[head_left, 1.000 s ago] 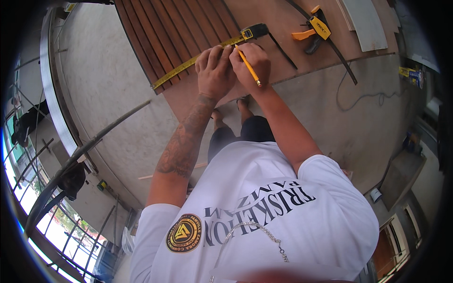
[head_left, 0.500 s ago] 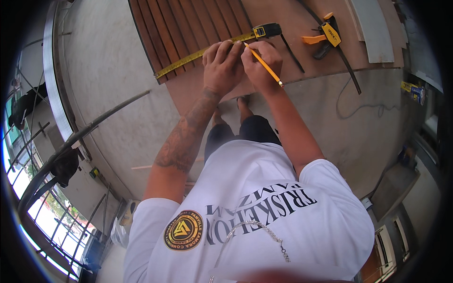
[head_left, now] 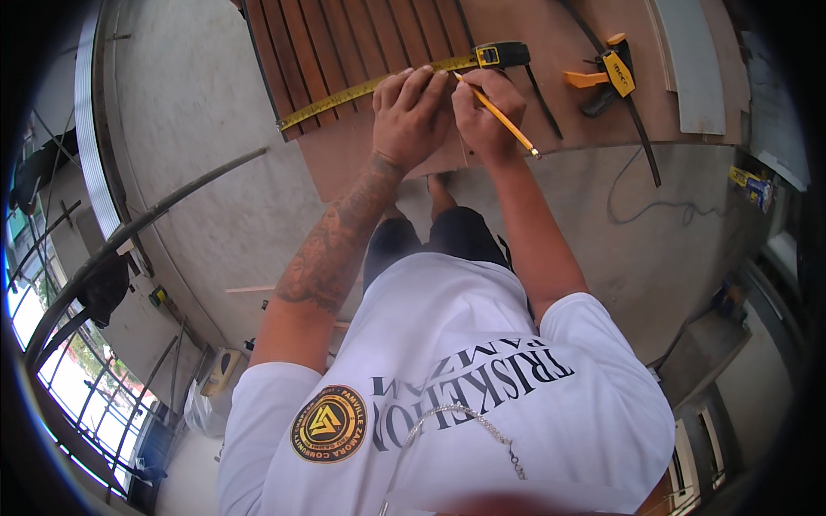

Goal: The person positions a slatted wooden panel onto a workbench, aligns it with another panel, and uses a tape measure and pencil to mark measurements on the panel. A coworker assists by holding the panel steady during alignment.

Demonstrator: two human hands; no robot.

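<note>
A yellow tape measure blade (head_left: pixel 344 96) lies slantwise across a panel of reddish-brown wooden slats (head_left: pixel 344 43). Its black-and-yellow case (head_left: pixel 502 55) rests at the blade's right end. My left hand (head_left: pixel 411 119) is pressed over the blade near the panel's near edge, fingers bent together on it; the thumb is mostly hidden. Beside it, my right hand (head_left: pixel 489 116) is closed around a yellow pencil (head_left: pixel 508 123). The pencil's point is down by the tape, just right of my left fingertips; any mark there is too small to see.
Beneath the panel is a brown board (head_left: pixel 594 120). On it, to the right, lies a black bar clamp with yellow-orange grips (head_left: pixel 618 73), and beyond that a grey strip (head_left: pixel 693 69). A cord (head_left: pixel 662 206) trails over the floor. A dark curved bar (head_left: pixel 172 198) crosses at left.
The whole view has shifted a little, so panel, tape and clamp sit slightly differently in the picture. Both hands keep nearly the same place on the tape and pencil.
</note>
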